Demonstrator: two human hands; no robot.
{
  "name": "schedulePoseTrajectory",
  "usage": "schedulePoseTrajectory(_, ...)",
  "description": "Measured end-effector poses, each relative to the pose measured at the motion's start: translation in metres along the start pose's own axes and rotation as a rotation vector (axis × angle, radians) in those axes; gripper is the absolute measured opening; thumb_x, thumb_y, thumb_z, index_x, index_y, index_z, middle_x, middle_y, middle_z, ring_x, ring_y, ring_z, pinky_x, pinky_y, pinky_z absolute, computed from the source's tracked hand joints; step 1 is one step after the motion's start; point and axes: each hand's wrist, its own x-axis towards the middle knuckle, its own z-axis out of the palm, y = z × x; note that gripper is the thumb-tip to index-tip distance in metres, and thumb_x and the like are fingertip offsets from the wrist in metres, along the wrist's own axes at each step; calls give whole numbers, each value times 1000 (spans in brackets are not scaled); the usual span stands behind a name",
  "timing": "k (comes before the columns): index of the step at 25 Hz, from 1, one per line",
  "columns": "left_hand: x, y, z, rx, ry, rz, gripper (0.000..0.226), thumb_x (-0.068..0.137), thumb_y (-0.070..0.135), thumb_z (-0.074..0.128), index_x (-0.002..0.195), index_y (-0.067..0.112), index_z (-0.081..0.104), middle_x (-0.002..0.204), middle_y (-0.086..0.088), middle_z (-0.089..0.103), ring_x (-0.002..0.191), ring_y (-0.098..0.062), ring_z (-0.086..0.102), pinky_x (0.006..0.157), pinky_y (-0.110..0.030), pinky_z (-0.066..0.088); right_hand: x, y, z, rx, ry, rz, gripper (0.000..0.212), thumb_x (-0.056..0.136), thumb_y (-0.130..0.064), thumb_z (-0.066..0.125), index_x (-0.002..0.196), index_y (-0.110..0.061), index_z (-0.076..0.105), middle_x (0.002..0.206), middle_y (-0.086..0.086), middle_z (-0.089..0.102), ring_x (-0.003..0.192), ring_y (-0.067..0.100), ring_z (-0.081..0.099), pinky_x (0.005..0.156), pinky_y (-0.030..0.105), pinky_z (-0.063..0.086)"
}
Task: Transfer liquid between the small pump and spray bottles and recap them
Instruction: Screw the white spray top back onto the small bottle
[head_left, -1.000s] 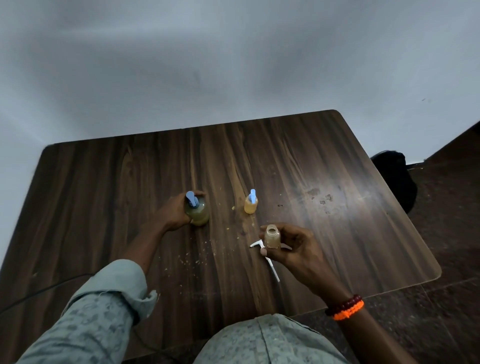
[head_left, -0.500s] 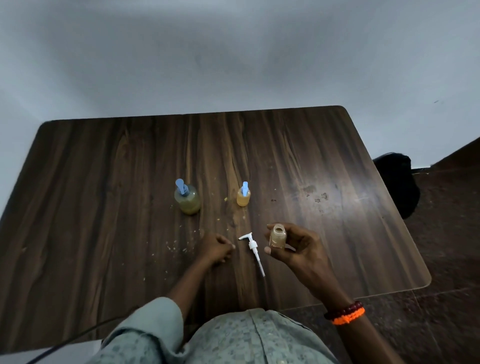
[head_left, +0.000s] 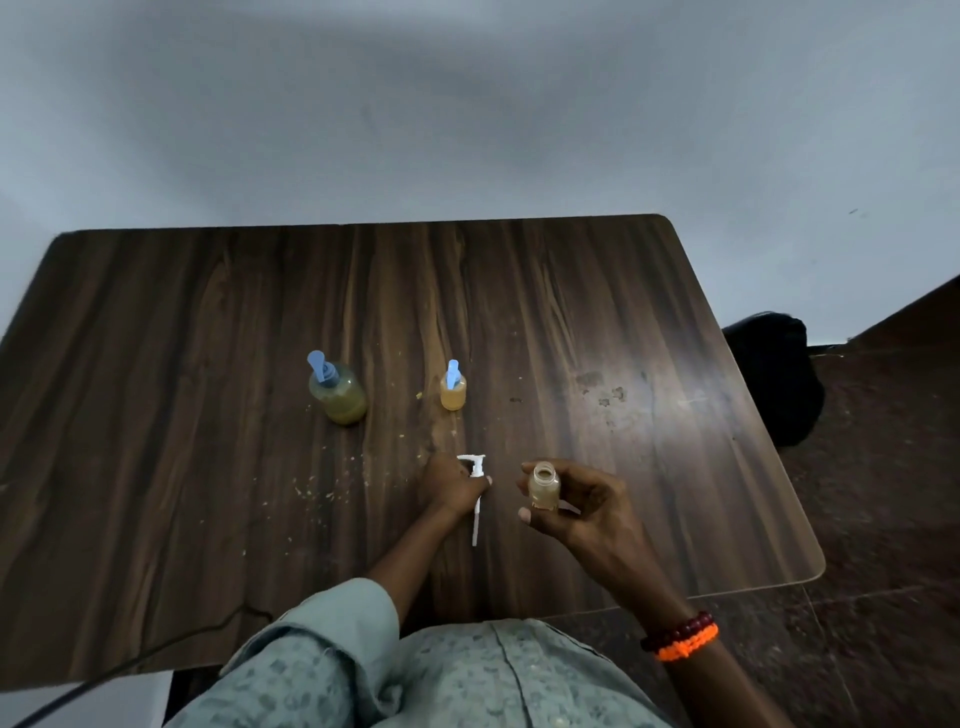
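Observation:
My right hand (head_left: 582, 504) holds a small uncapped bottle (head_left: 544, 486) upright above the table, its mouth open and a little tan liquid inside. Left of it, a white pump head (head_left: 477, 475) with its long dip tube lies on the wood, and my left hand (head_left: 451, 486) has closed its fingers around the pump's collar. Further back stand two capped bottles: a round one with a blue pump (head_left: 336, 391) holding greenish-yellow liquid, and a smaller orange one with a blue pump (head_left: 453, 388).
The dark wooden table (head_left: 208, 389) carries scattered crumbs near the middle and stains at the right. A black bag (head_left: 779, 374) sits on the floor past the table's right edge. A dark cable (head_left: 78, 691) runs off the near left corner.
My left hand let go of the round blue-pump bottle, came back toward me and closed on the white pump head. My right hand kept holding the open bottle.

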Motion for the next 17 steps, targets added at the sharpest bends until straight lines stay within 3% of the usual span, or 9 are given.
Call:
schedulePoseTrajectory(2,-20,13,-13,-77,55,91,20,86,18,83,83,1,72,78,-11,73,76,-25,70,72,-41,61,0,1,-2,-8,-18,-2,45,79,-10,91,116,-31,78,116,-9,81,112,11,76,101,47,62)
schedulePoseTrajectory(4,-46,27,-34,-248,149,228,12,85,22,84,86,15,74,77,1,75,78,-20,74,67,-29,59,1,2,-2,0,-20,-5,45,79,-9,91,117,-30,78,116,-7,81,112,11,76,100,47,63)
schedulePoseTrajectory(7,-85,49,-66,-559,299,559,12,86,21,83,93,26,76,89,3,81,82,-14,79,72,-23,63,3,3,1,19,-46,6,45,80,-9,90,121,-22,77,117,-3,81,113,14,76,100,47,63)
schedulePoseTrajectory(10,-114,66,-79,-630,313,783,13,87,20,83,98,22,76,91,0,81,81,-15,80,72,-19,61,5,-1,8,18,-95,-3,46,80,-10,90,124,-17,76,116,-1,81,111,12,76,99,42,63)
schedulePoseTrajectory(17,-127,65,-74,-552,206,846,24,85,23,84,105,32,75,98,5,81,91,-16,80,77,-21,63,14,-11,12,25,-106,-65,45,80,-11,91,122,-18,77,113,-1,81,108,11,76,92,31,64)
